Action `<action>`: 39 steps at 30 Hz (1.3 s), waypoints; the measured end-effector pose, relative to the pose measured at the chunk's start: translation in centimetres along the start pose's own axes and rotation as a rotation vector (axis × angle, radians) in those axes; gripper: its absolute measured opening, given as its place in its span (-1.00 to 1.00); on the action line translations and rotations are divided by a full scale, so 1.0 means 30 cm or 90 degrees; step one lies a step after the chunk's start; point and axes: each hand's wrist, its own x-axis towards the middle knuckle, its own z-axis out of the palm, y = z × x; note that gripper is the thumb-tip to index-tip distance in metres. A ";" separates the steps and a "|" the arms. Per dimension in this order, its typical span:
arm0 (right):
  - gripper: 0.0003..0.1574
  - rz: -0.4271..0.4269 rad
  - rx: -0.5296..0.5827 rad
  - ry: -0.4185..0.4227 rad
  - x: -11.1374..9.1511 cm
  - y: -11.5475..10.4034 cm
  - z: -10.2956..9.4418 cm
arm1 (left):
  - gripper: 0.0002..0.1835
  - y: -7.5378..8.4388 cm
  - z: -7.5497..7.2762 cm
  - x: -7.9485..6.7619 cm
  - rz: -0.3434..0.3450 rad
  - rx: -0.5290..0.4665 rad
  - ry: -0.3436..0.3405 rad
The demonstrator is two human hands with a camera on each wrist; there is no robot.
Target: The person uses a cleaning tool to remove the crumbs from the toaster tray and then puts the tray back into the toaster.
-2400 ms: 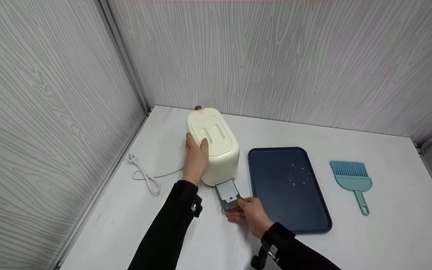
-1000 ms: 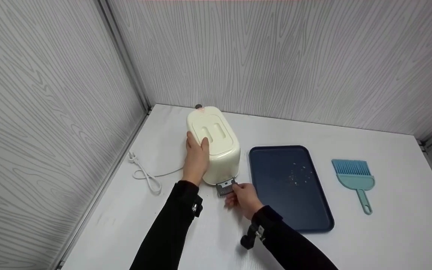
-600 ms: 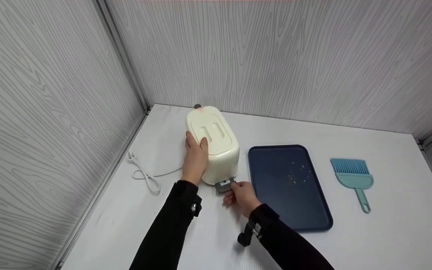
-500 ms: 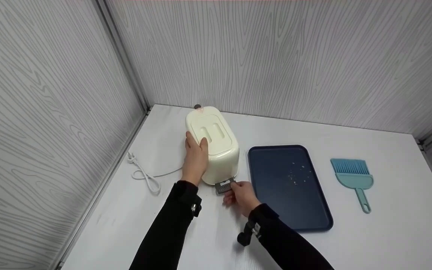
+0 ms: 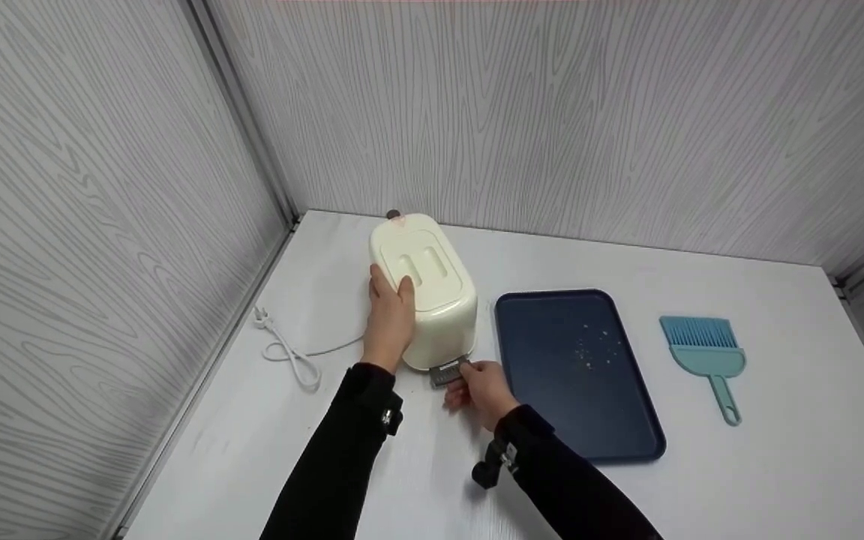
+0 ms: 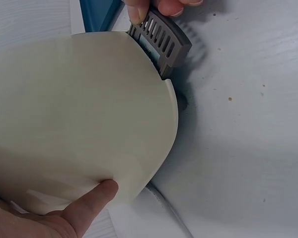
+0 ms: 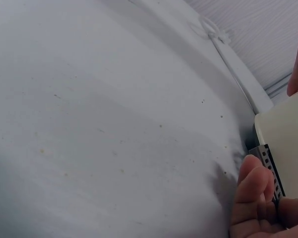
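A cream toaster [image 5: 443,315] with two slot-shaped recesses on its top stands at the back left of the table. My left hand [image 5: 391,319] holds it by the left side, thumb at the top edge and fingers along the wall. At the toaster's near lower edge, the grey slotted end of a crumb tray [image 6: 161,39] sticks out; the rest is hidden inside. My right hand [image 5: 486,390] pinches that end between thumb and fingers. In the right wrist view, the curled fingers [image 7: 253,188] lie right by the tray's slotted edge.
A dark blue tray [image 5: 567,405] with several crumbs on it lies right of the toaster. Further right is a teal hand brush [image 5: 708,364]. A white power cord [image 5: 301,367] with its plug lies left. Crumbs dot the white table [image 6: 248,148]. Panels stand behind and at the sides.
Since the earliest frame, my right hand has pushed the crumb tray inward, from well pulled out to only its slotted end showing. The last half second brings little movement. My left hand stays on the toaster.
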 end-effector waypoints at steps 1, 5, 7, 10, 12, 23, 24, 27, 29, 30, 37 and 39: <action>-0.68 -0.003 0.000 0.000 0.003 0.000 0.002 | -0.17 -0.001 0.000 -0.001 0.001 0.000 0.001; -0.71 -0.005 0.005 0.006 0.016 -0.002 0.009 | -0.17 -0.002 0.000 -0.004 0.004 0.002 0.004; -0.71 -0.006 0.006 0.007 0.023 -0.006 0.013 | -0.17 -0.002 -0.002 -0.004 0.006 0.001 0.006; -0.70 -0.007 0.008 0.001 0.031 -0.011 0.017 | -0.17 -0.002 -0.005 -0.002 0.007 -0.005 0.010; -0.69 -0.010 0.004 -0.004 0.031 -0.013 0.016 | -0.17 -0.002 -0.005 -0.002 0.009 -0.010 0.008; -0.71 -0.014 0.007 -0.011 0.030 -0.017 0.008 | -0.17 -0.005 -0.001 0.001 -0.003 -0.005 0.001; -0.71 -0.014 0.008 -0.012 0.031 -0.017 0.007 | -0.17 -0.005 -0.001 0.001 -0.002 -0.005 0.002; -0.68 -0.014 0.001 -0.013 0.033 -0.018 0.004 | -0.17 -0.005 -0.002 0.003 0.002 -0.006 0.000; -0.65 -0.017 -0.007 -0.020 0.036 -0.013 0.001 | -0.17 -0.007 -0.003 0.003 0.001 -0.005 0.001; -0.63 -0.019 -0.011 -0.023 0.036 -0.012 0.000 | -0.17 -0.007 -0.003 0.003 0.000 -0.006 0.003; -0.64 -0.016 0.002 -0.027 0.044 -0.009 0.000 | -0.17 -0.005 -0.003 0.000 0.000 -0.003 0.001; -0.65 -0.016 0.010 -0.026 0.047 -0.009 0.001 | -0.17 -0.004 -0.003 0.001 0.002 -0.002 0.000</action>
